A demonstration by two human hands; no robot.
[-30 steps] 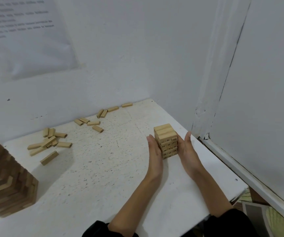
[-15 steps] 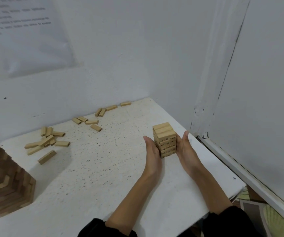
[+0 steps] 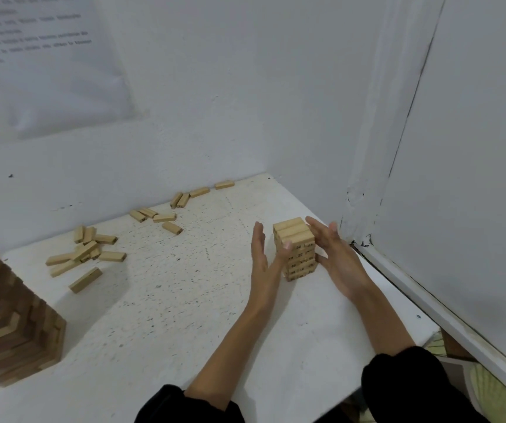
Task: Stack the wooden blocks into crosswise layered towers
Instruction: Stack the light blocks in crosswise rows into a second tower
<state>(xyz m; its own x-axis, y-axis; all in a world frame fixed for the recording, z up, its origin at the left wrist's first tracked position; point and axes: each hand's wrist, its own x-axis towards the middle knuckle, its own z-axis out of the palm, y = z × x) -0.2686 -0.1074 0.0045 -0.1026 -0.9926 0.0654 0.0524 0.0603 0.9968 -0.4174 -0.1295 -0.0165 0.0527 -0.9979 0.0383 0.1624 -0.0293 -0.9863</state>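
Hands are flanking the tower [image 3: 296,250], which is standing upright on the table [image 3: 169,300] between them. It has several crosswise layers, three blocks are showing across its top, and numbers are showing on the block ends.

The left hand [image 3: 261,257] is standing edge-on just left of it, fingers straight and together, its thumb reaching across to touch the tower's near face. The right hand [image 3: 335,261] is hovering at the tower's right side, fingers straight and slightly spread, thumb lying close to the lower layers. I cannot tell whether its palm is touching the wood. Neither hand is gripping anything.

Well to the left of the left hand, loose blocks [image 3: 87,251] are lying scattered, with more [image 3: 157,216] trailing beyond the fingertips along the wall. Far left of both hands, a big tower [image 3: 11,325] is standing, partly cut off by the frame edge.
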